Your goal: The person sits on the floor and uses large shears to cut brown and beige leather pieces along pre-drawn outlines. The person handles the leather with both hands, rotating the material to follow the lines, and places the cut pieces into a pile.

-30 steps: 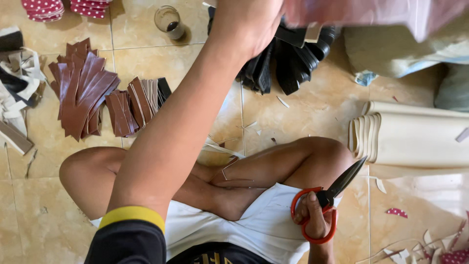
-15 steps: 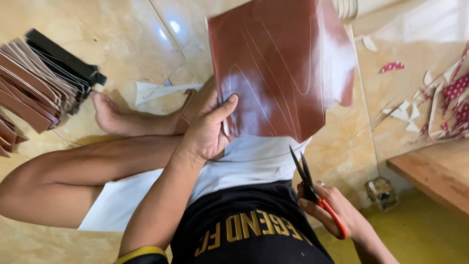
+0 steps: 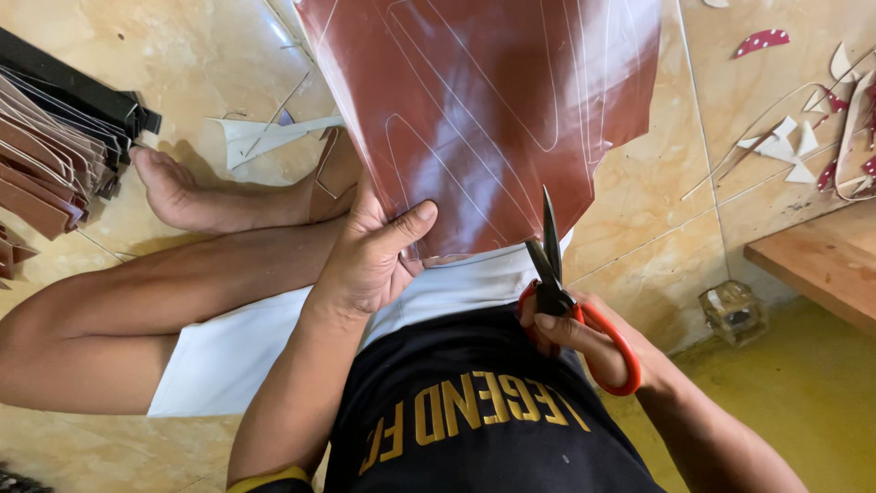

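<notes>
Left hand: your left hand point(image 3: 370, 260) has its grip clamped on the lower edge of the brown leather sheet point(image 3: 484, 110), thumb pressed on its glossy face.
Sheet: it hangs over your lap, between your hands, marked with pale traced outlines.
Right hand: your right hand point(image 3: 584, 340) has its grip closed through the red handles of the scissors point(image 3: 555, 274).
Blades: slightly parted, tips up, meeting the sheet's bottom edge.
Floor: beige tiles point(image 3: 657, 210) carry a stack of cut brown and black strips point(image 3: 55, 155) at left, beside your bare foot point(image 3: 182, 196).
Right edge: pale offcuts point(image 3: 794, 141) lie near a wooden board point(image 3: 821, 265).
</notes>
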